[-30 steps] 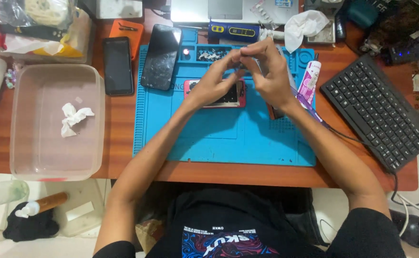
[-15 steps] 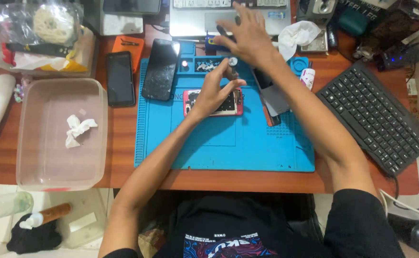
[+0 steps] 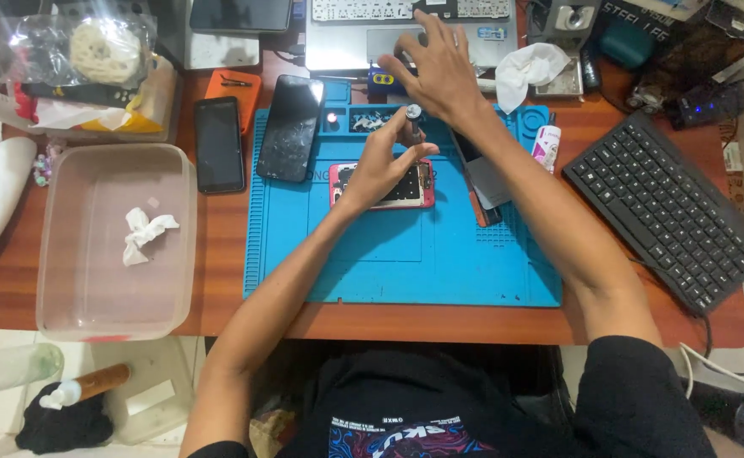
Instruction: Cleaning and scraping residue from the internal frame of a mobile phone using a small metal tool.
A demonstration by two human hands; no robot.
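Head view: the left hand (image 3: 382, 165) pinches a small dark screwdriver (image 3: 412, 121) upright over an opened phone with a red frame (image 3: 412, 188), which lies on the blue work mat (image 3: 406, 254); the hand hides much of the phone. The right hand (image 3: 440, 72), fingers spread, hovers above the laptop (image 3: 346, 42) edge; whether it touches anything cannot be told. A black keyboard (image 3: 668, 220) lies to the right.
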